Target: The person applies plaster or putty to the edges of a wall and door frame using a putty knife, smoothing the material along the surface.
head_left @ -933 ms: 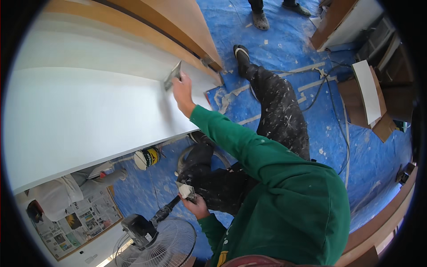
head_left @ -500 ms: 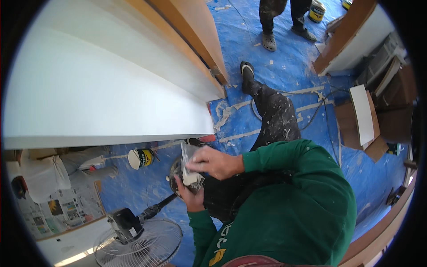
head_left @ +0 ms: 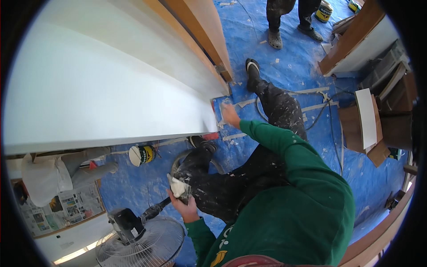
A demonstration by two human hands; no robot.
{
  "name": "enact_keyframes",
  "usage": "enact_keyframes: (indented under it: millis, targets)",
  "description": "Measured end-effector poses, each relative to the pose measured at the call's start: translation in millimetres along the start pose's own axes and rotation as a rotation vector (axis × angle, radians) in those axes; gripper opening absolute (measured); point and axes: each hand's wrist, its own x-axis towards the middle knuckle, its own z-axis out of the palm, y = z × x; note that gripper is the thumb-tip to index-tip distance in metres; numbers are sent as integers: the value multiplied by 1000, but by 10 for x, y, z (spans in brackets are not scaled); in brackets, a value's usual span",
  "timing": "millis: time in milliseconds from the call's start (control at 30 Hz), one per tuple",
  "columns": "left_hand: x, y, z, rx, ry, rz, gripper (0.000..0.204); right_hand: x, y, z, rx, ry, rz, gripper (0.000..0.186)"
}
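My left hand [head_left: 187, 207] grips a flat, shiny scraper [head_left: 186, 193] carrying a lump of white paste [head_left: 178, 186], low in front of my dark, paint-spattered legs. My right hand [head_left: 230, 114] is stretched out to the right end of a white panel [head_left: 111, 98], closed on a thin tool [head_left: 222, 107] that is blurred by motion. A wooden frame [head_left: 213, 40] runs along the panel's upper side.
A fan [head_left: 140, 242] stands by my left arm. A bucket [head_left: 138, 155] lies below the panel. Blue sheeting [head_left: 284, 71] with tape and cables covers the floor. Another person's legs [head_left: 278, 18] are beyond. Cardboard [head_left: 349, 127] is at right.
My right hand left the panel, came over the scraper in my left hand, and now reaches out again toward the panel's right end. The other person's legs show more fully.
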Motion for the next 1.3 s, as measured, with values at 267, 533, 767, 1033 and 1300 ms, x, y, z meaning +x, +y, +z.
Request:
enact_keyframes:
  millis: [267, 533, 767, 1033, 1300]
  targets:
    - [-269, -300, -542, 1117, 68, 478, 75, 578, 707, 846, 1366, 344, 732, 23]
    - [-362, -161, -504, 1430, 30, 506, 66, 1078, 609, 1156, 1819, 567, 779, 19]
    - [-381, -197, -457, 1232, 107, 438, 62, 981, -21, 863, 1495, 546, 662, 25]
    - [-289, -326, -758, 876, 34, 497, 58, 815, -1084, 202, 1315, 507, 586, 25]
    - [-83, -335, -571, -52, 31, 171, 45, 895, -1907, -318, 1269, 573, 489, 15]
